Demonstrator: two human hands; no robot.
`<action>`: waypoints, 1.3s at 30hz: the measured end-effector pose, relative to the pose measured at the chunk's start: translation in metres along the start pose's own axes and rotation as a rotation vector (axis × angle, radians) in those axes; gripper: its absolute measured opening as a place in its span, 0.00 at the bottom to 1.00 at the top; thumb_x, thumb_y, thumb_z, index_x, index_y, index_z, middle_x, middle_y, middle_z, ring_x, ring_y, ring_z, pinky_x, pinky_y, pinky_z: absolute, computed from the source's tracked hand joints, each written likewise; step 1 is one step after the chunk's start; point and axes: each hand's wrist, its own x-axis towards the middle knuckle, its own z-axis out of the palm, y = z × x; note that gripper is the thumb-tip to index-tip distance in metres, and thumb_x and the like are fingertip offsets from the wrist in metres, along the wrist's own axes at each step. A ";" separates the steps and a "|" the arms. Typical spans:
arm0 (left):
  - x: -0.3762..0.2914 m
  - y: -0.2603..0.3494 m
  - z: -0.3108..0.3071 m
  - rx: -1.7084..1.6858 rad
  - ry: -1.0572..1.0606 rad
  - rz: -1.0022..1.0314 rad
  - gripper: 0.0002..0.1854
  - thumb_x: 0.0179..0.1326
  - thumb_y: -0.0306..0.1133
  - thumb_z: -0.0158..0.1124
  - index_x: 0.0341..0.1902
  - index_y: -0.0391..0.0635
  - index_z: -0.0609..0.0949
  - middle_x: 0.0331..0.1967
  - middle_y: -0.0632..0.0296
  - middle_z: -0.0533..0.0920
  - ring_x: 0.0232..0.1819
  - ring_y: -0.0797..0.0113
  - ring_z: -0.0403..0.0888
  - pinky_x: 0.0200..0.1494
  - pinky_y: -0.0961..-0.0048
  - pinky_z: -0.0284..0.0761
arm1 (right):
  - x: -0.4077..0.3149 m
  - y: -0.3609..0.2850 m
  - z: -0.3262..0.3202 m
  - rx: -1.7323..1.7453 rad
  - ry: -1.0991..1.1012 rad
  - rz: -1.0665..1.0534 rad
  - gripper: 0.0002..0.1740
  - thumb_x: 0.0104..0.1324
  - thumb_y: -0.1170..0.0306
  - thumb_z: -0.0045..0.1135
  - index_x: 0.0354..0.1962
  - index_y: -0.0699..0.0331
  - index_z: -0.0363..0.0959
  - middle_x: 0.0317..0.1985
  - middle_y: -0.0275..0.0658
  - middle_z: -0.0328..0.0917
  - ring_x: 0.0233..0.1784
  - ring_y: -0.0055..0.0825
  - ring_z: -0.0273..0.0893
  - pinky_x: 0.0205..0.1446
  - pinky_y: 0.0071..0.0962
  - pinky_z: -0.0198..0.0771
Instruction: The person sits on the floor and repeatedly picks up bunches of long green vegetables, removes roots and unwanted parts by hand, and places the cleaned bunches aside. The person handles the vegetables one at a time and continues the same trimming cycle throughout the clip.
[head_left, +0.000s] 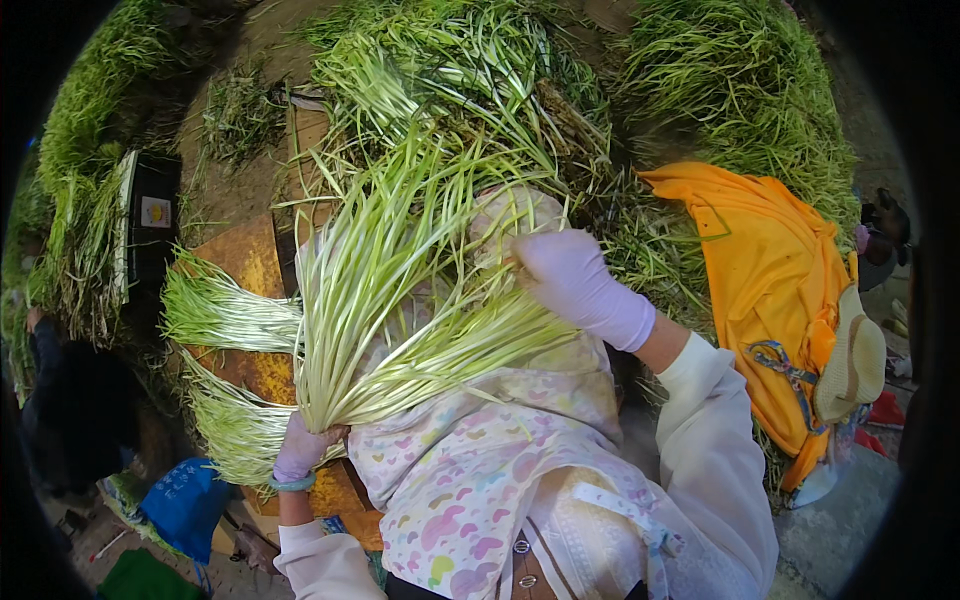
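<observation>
My left hand (306, 448), in a thin lilac glove with a jade-coloured bangle at the wrist, grips the pale base of a large bundle of long green-and-white stalks (360, 315), perhaps garlic chives. The leafy ends fan out over my lap and the heart-print apron (465, 480). My right hand (566, 281), gloved alike, is curled above the right part of the fan, at the leaf tips; whether it pinches any leaves is hidden. Two neat bundles, an upper one (232, 311) and a lower one (240, 427), lie on a rusty yellow board (259, 371) left of my lap.
Heaps of loose greens stand ahead (450, 67), at the right (742, 82) and at the left (90, 150), near a dark box (154, 247). An orange cloth (772, 277) and straw hat (851, 360) lie right. A person in dark clothes (75, 405) is at far left, near a blue bag (184, 499).
</observation>
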 end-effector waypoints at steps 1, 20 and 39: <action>0.000 0.000 0.000 -0.026 -0.003 -0.009 0.17 0.50 0.27 0.73 0.45 0.38 0.83 0.33 0.58 0.86 0.32 0.71 0.81 0.35 0.72 0.76 | -0.002 0.010 -0.007 0.001 0.080 -0.077 0.06 0.58 0.67 0.60 0.27 0.60 0.75 0.23 0.42 0.78 0.27 0.40 0.80 0.31 0.39 0.74; -0.003 -0.009 -0.001 -0.248 0.015 -0.157 0.21 0.49 0.28 0.75 0.48 0.37 0.81 0.38 0.60 0.86 0.35 0.73 0.81 0.39 0.74 0.77 | -0.022 -0.012 -0.014 -0.052 -0.145 -0.088 0.12 0.63 0.60 0.58 0.40 0.56 0.81 0.23 0.38 0.78 0.28 0.39 0.78 0.36 0.39 0.72; -0.001 -0.021 -0.003 -0.187 0.001 -0.166 0.22 0.49 0.27 0.73 0.49 0.36 0.80 0.41 0.58 0.86 0.39 0.67 0.83 0.42 0.71 0.77 | -0.019 -0.021 -0.004 0.075 -0.207 -0.132 0.07 0.57 0.67 0.55 0.29 0.63 0.74 0.18 0.42 0.75 0.23 0.43 0.79 0.27 0.41 0.72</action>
